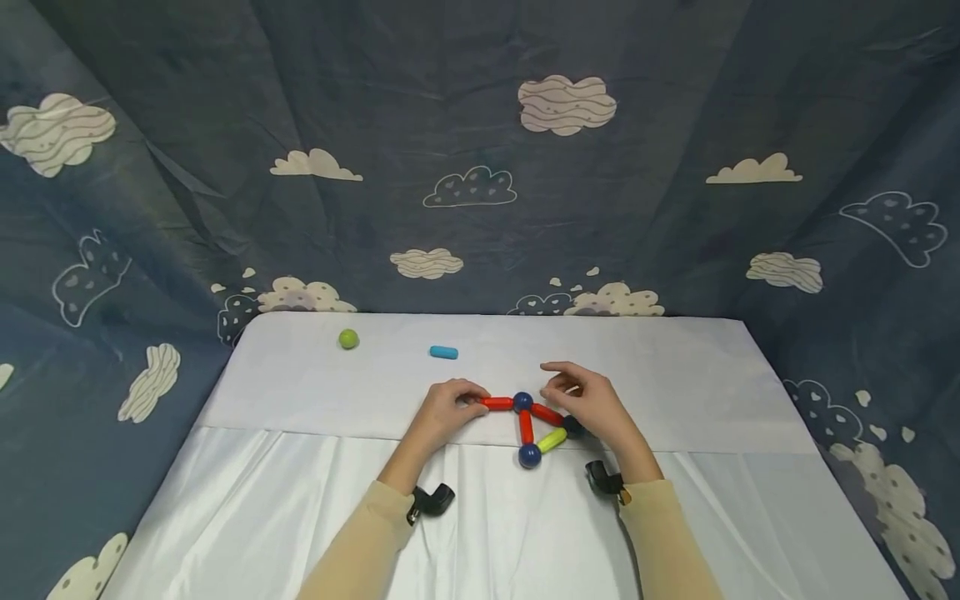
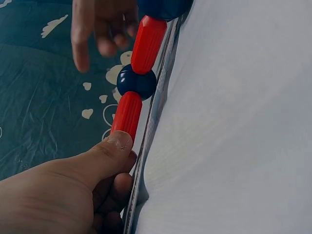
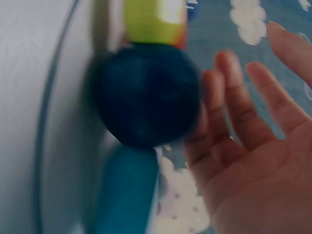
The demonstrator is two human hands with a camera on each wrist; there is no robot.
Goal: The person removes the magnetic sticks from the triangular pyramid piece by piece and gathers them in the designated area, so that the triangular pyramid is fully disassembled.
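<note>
My left hand (image 1: 450,407) pinches a red rod (image 1: 498,403) between thumb and fingers at the left end of a ball-and-rod construction. That rod runs to a dark blue ball (image 1: 522,402). From this ball, a second red rod (image 1: 527,427) leads to a nearer blue ball (image 1: 529,456) and a third red rod (image 1: 547,414) to a right-hand ball (image 1: 573,427). A yellow-green rod (image 1: 552,440) closes the triangle. In the right wrist view a teal rod (image 3: 127,192) meets a dark ball (image 3: 148,95). My right hand (image 1: 594,406) holds nothing, its fingers apart beside the right-hand ball.
A light blue rod (image 1: 444,352) and a green ball (image 1: 348,338) lie farther back on the white-covered table (image 1: 300,392). Behind the table hangs a dark cloth with a cloud pattern (image 1: 480,250).
</note>
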